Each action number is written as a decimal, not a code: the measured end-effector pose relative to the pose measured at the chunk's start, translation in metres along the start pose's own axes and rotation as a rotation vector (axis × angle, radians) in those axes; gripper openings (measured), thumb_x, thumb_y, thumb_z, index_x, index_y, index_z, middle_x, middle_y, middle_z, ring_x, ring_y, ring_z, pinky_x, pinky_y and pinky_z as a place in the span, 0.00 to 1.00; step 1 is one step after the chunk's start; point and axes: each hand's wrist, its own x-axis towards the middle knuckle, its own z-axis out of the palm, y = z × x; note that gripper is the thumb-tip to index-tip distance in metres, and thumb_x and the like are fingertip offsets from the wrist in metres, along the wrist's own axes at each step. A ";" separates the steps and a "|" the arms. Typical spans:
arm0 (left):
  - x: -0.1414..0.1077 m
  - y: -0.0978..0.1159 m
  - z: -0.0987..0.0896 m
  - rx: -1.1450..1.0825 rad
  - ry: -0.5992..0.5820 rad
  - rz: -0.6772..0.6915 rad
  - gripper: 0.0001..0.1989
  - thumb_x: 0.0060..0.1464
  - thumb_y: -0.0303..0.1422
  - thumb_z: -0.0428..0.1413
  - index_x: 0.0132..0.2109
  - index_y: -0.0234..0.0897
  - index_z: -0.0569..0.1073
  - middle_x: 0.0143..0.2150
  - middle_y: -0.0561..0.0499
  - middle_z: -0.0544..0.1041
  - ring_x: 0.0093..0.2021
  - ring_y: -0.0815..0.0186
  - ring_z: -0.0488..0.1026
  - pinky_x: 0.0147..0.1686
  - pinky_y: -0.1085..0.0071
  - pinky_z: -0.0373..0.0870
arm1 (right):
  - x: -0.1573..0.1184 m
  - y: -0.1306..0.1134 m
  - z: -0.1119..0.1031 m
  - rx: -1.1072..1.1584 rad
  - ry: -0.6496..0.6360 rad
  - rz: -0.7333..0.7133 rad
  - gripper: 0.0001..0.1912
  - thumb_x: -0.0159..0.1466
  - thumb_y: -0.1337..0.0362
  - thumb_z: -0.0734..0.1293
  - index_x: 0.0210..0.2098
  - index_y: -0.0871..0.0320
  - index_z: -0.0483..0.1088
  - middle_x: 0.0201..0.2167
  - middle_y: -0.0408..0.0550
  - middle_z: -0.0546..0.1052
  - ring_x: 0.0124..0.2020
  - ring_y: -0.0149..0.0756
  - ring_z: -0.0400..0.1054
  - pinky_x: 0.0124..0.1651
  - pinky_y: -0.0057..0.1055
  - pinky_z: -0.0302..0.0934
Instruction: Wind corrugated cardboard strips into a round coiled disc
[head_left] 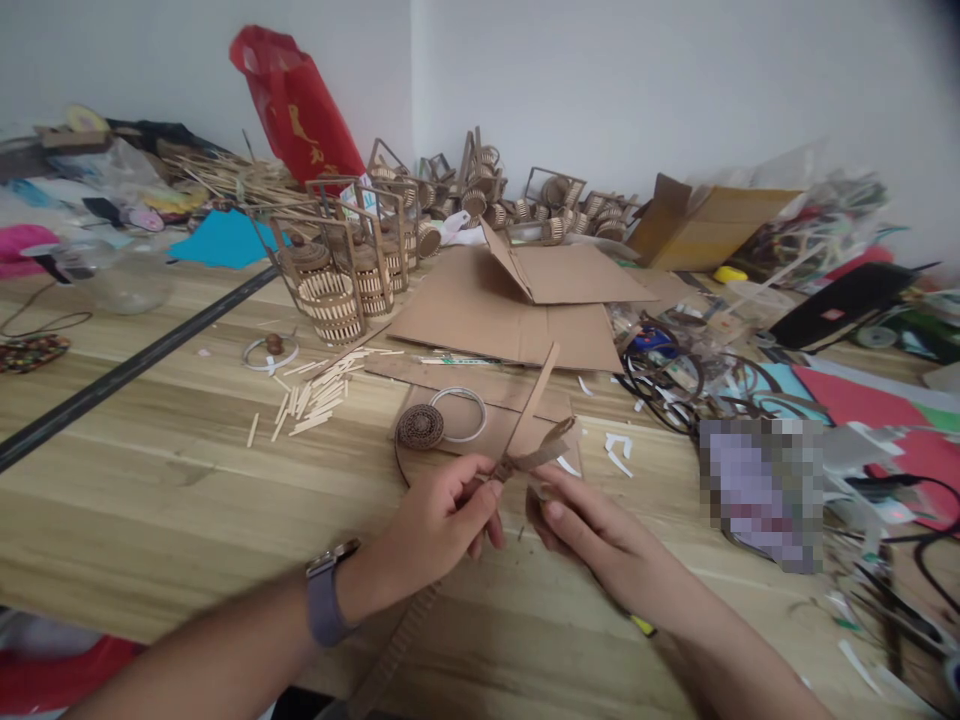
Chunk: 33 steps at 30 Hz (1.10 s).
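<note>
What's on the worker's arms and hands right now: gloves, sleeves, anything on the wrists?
Both hands are bare, no gloves. The left hand has a watch with a grey-purple strap on its wrist. The right hand shows no rings or wristwear. Both forearms are uncovered, no sleeves in view.

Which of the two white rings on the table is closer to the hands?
The white ring beside the coiled cardboard disc, just beyond the left hand; the other ring lies farther left.

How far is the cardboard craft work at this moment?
Done: several finished slatted baskets stand at the back of the table. In hand: the left hand and right hand pinch crossed cardboard strips. Left: a coiled cardboard disc, a white ring and loose sticks lie unused.
</note>
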 end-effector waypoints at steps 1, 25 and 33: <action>0.000 -0.001 0.000 0.001 0.000 -0.002 0.16 0.62 0.40 0.49 0.47 0.32 0.71 0.23 0.54 0.73 0.17 0.73 0.63 0.19 0.78 0.60 | -0.001 0.001 0.000 -0.021 0.002 0.012 0.27 0.69 0.49 0.57 0.61 0.56 0.64 0.27 0.43 0.72 0.29 0.33 0.68 0.34 0.30 0.68; 0.001 -0.003 -0.001 0.026 -0.002 0.023 0.15 0.62 0.40 0.49 0.42 0.32 0.71 0.22 0.54 0.72 0.17 0.74 0.62 0.18 0.78 0.58 | 0.004 -0.001 0.002 -0.244 0.025 -0.204 0.18 0.70 0.61 0.58 0.55 0.54 0.70 0.45 0.50 0.80 0.46 0.38 0.75 0.48 0.32 0.70; 0.003 -0.008 -0.002 -0.041 -0.027 0.043 0.17 0.63 0.45 0.50 0.41 0.33 0.71 0.27 0.51 0.76 0.22 0.71 0.69 0.23 0.76 0.65 | 0.003 -0.007 0.004 -0.202 0.001 -0.206 0.16 0.71 0.61 0.56 0.49 0.53 0.73 0.34 0.44 0.78 0.35 0.32 0.72 0.39 0.26 0.68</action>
